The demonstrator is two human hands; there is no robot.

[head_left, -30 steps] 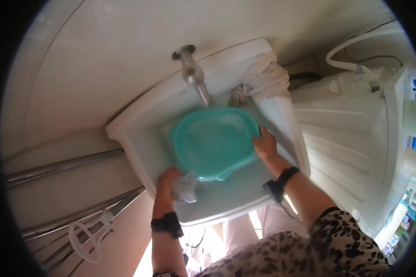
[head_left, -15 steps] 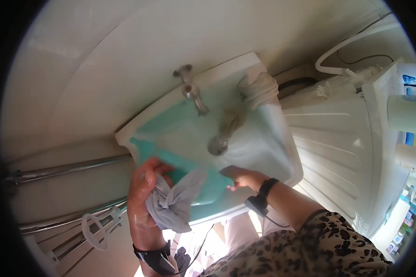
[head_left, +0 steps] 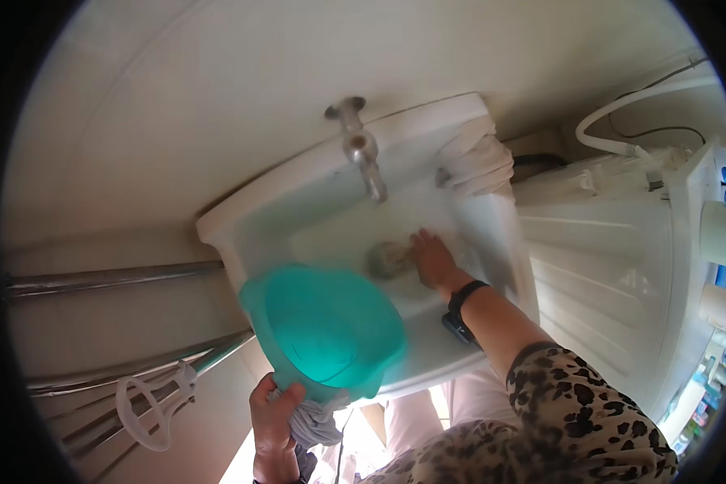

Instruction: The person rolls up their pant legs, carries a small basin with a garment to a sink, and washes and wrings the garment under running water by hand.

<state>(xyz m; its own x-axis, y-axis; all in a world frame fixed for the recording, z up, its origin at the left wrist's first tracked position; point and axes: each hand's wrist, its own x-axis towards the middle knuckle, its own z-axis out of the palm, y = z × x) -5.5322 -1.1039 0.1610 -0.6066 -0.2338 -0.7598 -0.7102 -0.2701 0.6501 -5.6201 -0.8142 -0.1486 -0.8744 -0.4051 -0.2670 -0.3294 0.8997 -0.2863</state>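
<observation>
A teal plastic basin (head_left: 331, 323) is tilted over the front left of the white sink (head_left: 492, 242), its inside showing no contents. My left hand (head_left: 274, 415) grips the basin's near rim, thumb on top. A crumpled grey cloth (head_left: 315, 419) hangs in the same hand, below the rim. My right hand (head_left: 436, 262) is down in the sink, fingers spread, beside the drain (head_left: 389, 260). Something murky blurs the drain; I cannot make it out. A metal tap (head_left: 361, 149) juts from the wall above the sink.
A beige cloth (head_left: 476, 157) drapes over the sink's back right corner. To the right stands a white appliance (head_left: 605, 250) with a pale hose (head_left: 597, 129) behind it. Metal rails (head_left: 121, 278) and a white plastic ring (head_left: 141, 411) are at left. Bottles crowd the far right.
The basin has tipped up and come toward me, its inside now facing up. My left hand has moved down to its near rim with the grey cloth. My right hand has left the basin for the drain.
</observation>
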